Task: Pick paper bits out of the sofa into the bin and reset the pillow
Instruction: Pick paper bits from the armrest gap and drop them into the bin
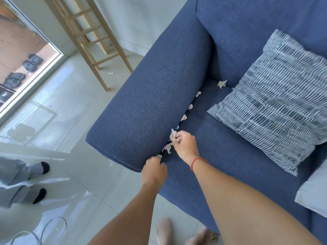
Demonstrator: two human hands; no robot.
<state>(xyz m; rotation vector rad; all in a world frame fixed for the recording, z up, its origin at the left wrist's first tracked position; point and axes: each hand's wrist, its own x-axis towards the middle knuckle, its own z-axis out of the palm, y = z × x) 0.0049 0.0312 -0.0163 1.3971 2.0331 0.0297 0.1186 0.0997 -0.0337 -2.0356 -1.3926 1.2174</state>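
Note:
Several white paper bits [183, 117] lie in the crease between the blue sofa's armrest [145, 103] and its seat cushion [230, 156]. A larger bit [222, 84] sits at the back corner. My right hand [184, 145], with a red string at the wrist, pinches a crumpled paper bit [172, 134] at the crease. My left hand [154, 169] is closed at the front end of the crease, a small white scrap [159, 156] at its fingertips. Another paper bit [167, 148] lies between the hands. A blue-and-white striped pillow [270, 101] lies tilted on the seat.
A wire-frame bin rim [42, 232] shows at the bottom left on the tiled floor. Another person's legs in dark socks [43, 167] stand at the left. A wooden stool [99, 41] stands behind the armrest. A white cushion [313, 193] pokes in at the right edge.

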